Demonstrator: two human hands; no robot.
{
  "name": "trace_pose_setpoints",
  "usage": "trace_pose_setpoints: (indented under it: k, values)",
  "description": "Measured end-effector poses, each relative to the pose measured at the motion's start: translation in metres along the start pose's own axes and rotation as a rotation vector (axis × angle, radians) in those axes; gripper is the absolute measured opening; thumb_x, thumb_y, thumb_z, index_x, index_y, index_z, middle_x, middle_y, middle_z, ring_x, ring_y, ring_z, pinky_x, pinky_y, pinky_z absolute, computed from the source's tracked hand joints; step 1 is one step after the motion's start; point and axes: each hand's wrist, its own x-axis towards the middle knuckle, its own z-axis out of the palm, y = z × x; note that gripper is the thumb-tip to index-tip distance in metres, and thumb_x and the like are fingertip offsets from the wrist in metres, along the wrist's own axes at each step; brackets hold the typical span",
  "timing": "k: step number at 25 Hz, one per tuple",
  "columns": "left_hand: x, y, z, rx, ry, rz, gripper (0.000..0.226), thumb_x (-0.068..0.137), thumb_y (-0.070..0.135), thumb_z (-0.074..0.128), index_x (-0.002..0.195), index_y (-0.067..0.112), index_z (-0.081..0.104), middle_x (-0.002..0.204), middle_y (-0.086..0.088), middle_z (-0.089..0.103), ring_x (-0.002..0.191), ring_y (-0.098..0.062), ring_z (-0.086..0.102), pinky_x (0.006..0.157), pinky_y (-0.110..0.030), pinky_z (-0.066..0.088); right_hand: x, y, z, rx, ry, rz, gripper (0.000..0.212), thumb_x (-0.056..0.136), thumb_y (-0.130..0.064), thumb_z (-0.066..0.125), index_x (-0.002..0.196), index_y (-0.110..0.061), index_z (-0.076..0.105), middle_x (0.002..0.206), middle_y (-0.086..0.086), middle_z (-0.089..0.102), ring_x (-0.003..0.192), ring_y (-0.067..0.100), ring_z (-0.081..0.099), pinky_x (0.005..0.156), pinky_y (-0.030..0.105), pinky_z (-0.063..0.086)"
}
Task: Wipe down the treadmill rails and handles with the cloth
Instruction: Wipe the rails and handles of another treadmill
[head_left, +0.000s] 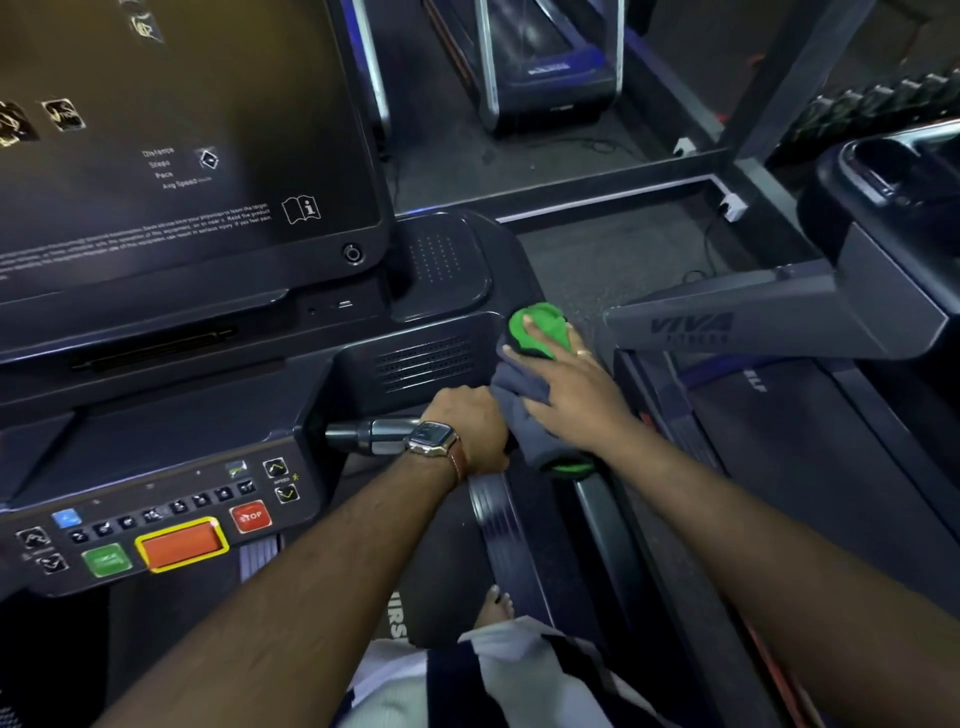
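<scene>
A grey cloth (519, 400) is draped over the treadmill's right handrail, whose green end cap (537, 327) shows above it and a green band (571, 467) below. My right hand (576, 395) lies on the cloth, fingers spread onto the green cap. My left hand (470, 431), wearing a watch, is closed around the inner metal handle (374, 436) right beside the cloth; it may also pinch the cloth's edge, which I cannot tell.
The console (171, 519) with stop and start buttons sits at lower left, the dark screen (182, 130) above it. A neighbouring treadmill's arm (727, 322) reaches close to the rail on the right. The belt and side strip (498, 519) lie below.
</scene>
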Motion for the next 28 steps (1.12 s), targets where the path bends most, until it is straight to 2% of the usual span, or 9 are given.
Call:
trace_pose_setpoints:
  k: [1, 3, 5, 8, 12, 16, 18, 22, 28]
  values:
    - [-0.005, -0.001, 0.0, 0.029, 0.018, 0.017, 0.044, 0.08, 0.05, 0.062, 0.111, 0.018, 0.063, 0.111, -0.006, 0.067, 0.1, -0.029, 0.066, 0.077, -0.034, 0.049, -0.011, 0.009, -0.002, 0.061, -0.012, 0.006, 0.061, 0.09, -0.034, 0.06, 0.148, -0.026, 0.045, 0.159, 0.003, 0.032, 0.142, 0.028, 0.035, 0.111, 0.033, 0.034]
    - [-0.014, -0.006, 0.003, 0.049, 0.041, 0.028, 0.053, 0.084, 0.058, 0.059, 0.117, 0.016, 0.06, 0.116, -0.007, 0.065, 0.105, -0.03, 0.064, 0.082, -0.036, 0.048, -0.016, 0.014, -0.006, 0.198, -0.033, 0.287, 0.071, 0.086, -0.052, 0.067, 0.147, -0.024, 0.044, 0.143, 0.005, 0.054, 0.123, 0.019, 0.055, 0.089, 0.023, 0.04]
    - [-0.018, -0.009, 0.007, 0.062, 0.055, 0.024, 0.063, 0.087, 0.064, 0.053, 0.125, 0.014, 0.051, 0.122, -0.008, 0.06, 0.109, -0.03, 0.059, 0.087, -0.039, 0.045, -0.013, 0.001, -0.002, 0.214, -0.043, 0.505, 0.094, 0.072, -0.071, 0.063, 0.15, -0.028, 0.033, 0.136, 0.011, 0.057, 0.117, 0.029, 0.06, 0.085, 0.029, 0.044]
    - [-0.026, 0.0, 0.015, 0.085, 0.134, 0.06, 0.051, 0.093, 0.053, 0.044, 0.127, 0.015, 0.044, 0.126, -0.009, 0.054, 0.112, -0.029, 0.052, 0.088, -0.042, 0.039, -0.061, -0.017, 0.003, 0.086, -0.099, 0.48, 0.109, 0.073, -0.058, 0.071, 0.157, -0.032, 0.006, 0.156, 0.013, 0.034, 0.128, 0.04, 0.05, 0.098, 0.04, 0.047]
    - [-0.049, 0.023, 0.039, 0.001, 0.334, -0.005, 0.055, 0.094, 0.025, 0.029, 0.146, 0.008, 0.035, 0.143, -0.015, 0.045, 0.134, -0.034, 0.038, 0.11, -0.046, 0.025, -0.086, -0.024, 0.002, 0.112, -0.03, 0.671, 0.097, 0.062, -0.061, 0.077, 0.14, -0.02, 0.038, 0.136, 0.014, 0.057, 0.12, 0.035, 0.057, 0.096, 0.041, 0.05]
    - [-0.08, 0.053, 0.054, -0.328, 0.28, -0.083, 0.075, 0.081, 0.013, 0.051, 0.151, 0.003, 0.026, 0.162, -0.019, 0.006, 0.15, -0.035, -0.003, 0.12, -0.053, 0.0, -0.094, -0.059, 0.008, -0.053, 0.014, 0.696, 0.095, 0.071, -0.048, 0.077, 0.144, -0.01, 0.029, 0.134, 0.018, 0.053, 0.116, 0.04, 0.057, 0.092, 0.043, 0.049]
    - [-0.096, 0.066, 0.064, -0.525, 0.302, -0.036, 0.06, 0.078, 0.009, 0.057, 0.137, 0.001, 0.049, 0.161, -0.021, 0.011, 0.15, -0.037, 0.007, 0.119, -0.054, 0.015, -0.138, -0.066, 0.014, -0.133, 0.039, 0.646, 0.095, 0.073, -0.043, 0.077, 0.146, -0.01, 0.025, 0.133, 0.018, 0.052, 0.114, 0.04, 0.058, 0.087, 0.044, 0.051]
    - [-0.148, 0.087, 0.104, -0.808, 0.178, -0.054, 0.042, 0.083, 0.013, 0.066, 0.123, 0.002, 0.061, 0.139, -0.017, 0.047, 0.129, -0.032, 0.047, 0.11, -0.029, 0.033, -0.219, -0.073, 0.02, -0.146, 0.001, 0.676, 0.093, 0.077, -0.044, 0.072, 0.148, -0.011, 0.021, 0.135, 0.019, 0.049, 0.114, 0.041, 0.058, 0.085, 0.046, 0.05]
    - [-0.209, 0.121, 0.157, -1.181, 0.181, -0.403, 0.012, 0.081, 0.01, 0.075, 0.087, 0.02, 0.07, 0.094, 0.0, 0.072, 0.088, -0.016, 0.066, 0.089, -0.033, 0.052, -0.319, -0.09, 0.022, -0.165, -0.035, 0.734, 0.095, 0.079, -0.05, 0.07, 0.15, -0.014, 0.018, 0.141, 0.017, 0.046, 0.116, 0.039, 0.057, 0.086, 0.045, 0.05]
